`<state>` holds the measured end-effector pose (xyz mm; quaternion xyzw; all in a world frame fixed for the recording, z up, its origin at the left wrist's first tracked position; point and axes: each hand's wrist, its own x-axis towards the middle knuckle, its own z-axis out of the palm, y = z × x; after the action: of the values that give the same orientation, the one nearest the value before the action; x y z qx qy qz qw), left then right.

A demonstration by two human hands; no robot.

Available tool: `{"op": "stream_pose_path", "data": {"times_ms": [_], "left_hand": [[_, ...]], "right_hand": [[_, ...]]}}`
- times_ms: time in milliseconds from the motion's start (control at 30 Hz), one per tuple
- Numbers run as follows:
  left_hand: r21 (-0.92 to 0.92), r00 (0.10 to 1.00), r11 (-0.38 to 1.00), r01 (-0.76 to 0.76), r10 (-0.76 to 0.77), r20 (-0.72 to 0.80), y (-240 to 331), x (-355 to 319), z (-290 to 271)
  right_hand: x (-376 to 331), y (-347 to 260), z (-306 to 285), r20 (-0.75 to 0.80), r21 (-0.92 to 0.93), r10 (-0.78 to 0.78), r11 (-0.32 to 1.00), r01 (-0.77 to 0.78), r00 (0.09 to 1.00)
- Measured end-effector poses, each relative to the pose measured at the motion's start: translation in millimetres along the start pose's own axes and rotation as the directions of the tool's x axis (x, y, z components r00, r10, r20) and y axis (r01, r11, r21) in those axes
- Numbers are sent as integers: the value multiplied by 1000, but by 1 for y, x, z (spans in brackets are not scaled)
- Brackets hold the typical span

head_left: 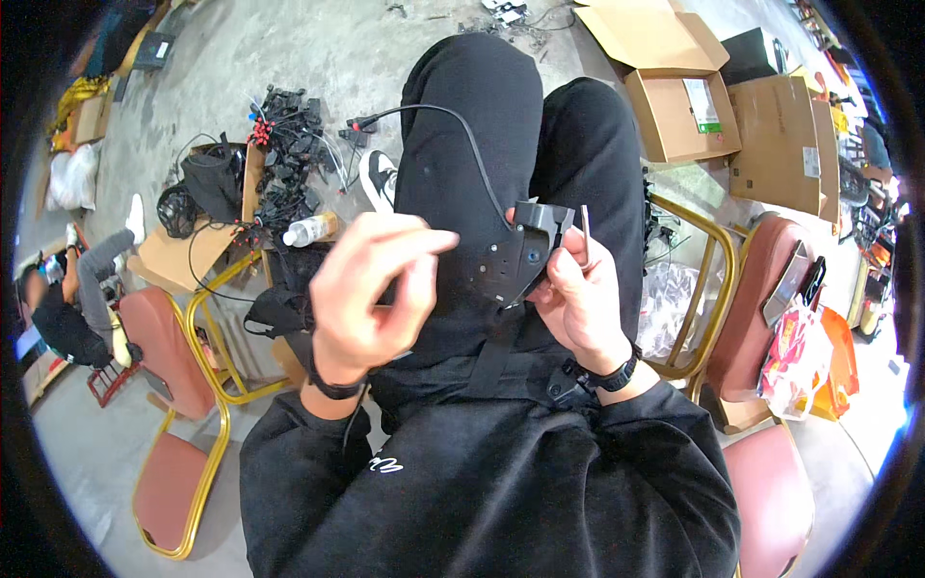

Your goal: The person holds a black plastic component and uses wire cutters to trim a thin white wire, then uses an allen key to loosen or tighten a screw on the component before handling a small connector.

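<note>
My right hand (pixel 586 303) grips a black angular plastic device (pixel 520 258) over my lap, thumb on its near right edge. The device has a curved clamp-like top, small screws and a round blue-tinted spot. A thin metal rod (pixel 584 231) stands up by the fingers of that hand; its lower end is hidden. From the device a black cable (pixel 467 135) arcs over my left thigh to a connector with red parts (pixel 361 124). To the left, apart from the device, my left hand (pixel 371 289) is raised with its forefinger stretched out and a gap to the thumb. Nothing shows in it.
A heap of black cables and small parts (pixel 294 144) lies left of my legs, near a clear bottle (pixel 308 229). Padded gold-framed chairs (pixel 173 337) flank me. Open cardboard boxes (pixel 679 116) stand ahead right. Another person (pixel 77 308) is at far left.
</note>
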<state>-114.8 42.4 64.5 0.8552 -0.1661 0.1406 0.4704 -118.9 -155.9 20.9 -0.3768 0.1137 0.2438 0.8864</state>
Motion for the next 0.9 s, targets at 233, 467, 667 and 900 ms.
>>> {"op": "stream_pose_path", "data": {"times_ms": [233,467,667,900], "left_hand": [[-102,997,992,75,-71,42,30,11,43],[23,998,998,50,-49,-47,29,4,57],[113,998,993,37,-31,-47,24,-2,58],[77,996,997,2,5,-85,20,-4,66]], "right_hand": [[-2,-6,-2,134,190,-14,982,-12,991],[7,-1,-9,118,281,11,959,-44,993],[10,9,-19,257,509,69,838,-195,964],[5,0,-12,155,452,140,870,-196,978]]}}
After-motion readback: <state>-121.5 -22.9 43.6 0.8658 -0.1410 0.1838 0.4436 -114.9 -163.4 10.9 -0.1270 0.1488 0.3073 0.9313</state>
